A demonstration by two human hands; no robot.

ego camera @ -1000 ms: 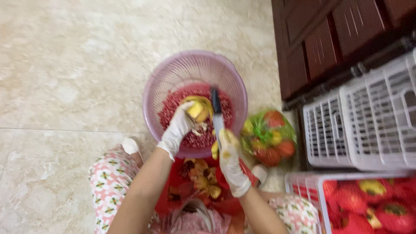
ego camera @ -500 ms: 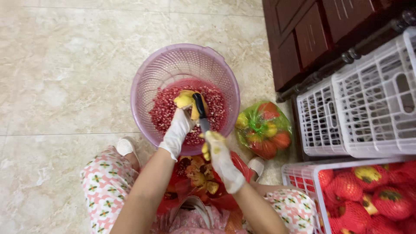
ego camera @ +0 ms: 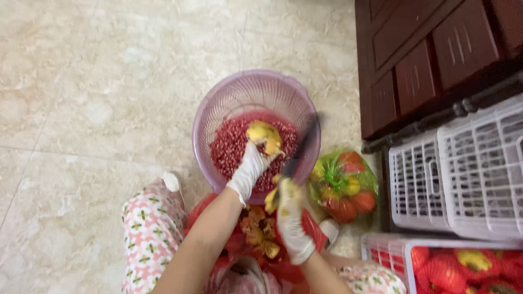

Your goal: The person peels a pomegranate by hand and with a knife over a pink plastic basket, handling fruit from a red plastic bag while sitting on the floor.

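Head: left hand point(ego camera: 251, 166) holds pomegranate point(ego camera: 263, 135).

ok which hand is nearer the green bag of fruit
Right. The right hand, gripping a knife, sits just left of the green bag. The left hand is further left, over the basket, holding a yellow peel.

Blurred blade, cropped crates

The knife point(ego camera: 302, 147) smears into a dark streak; the crate of red fruit point(ego camera: 452, 267) runs off the near right edge, and the hands partly hide the peel scraps point(ego camera: 256, 234).
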